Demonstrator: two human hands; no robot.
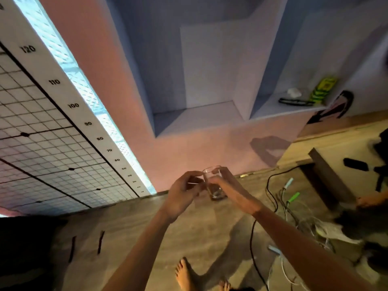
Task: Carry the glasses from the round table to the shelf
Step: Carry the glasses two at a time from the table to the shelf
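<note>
Together left hand (184, 192) and right hand (230, 186) hold glass (216, 192) below shelf (199, 117)

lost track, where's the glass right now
The glass is low centre in the head view, held between the left hand and right hand, below the shelf.

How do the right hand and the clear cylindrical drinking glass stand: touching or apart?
Touching. The head view shows the right hand wrapped round the clear cylindrical drinking glass, fingers over its far side.
</note>
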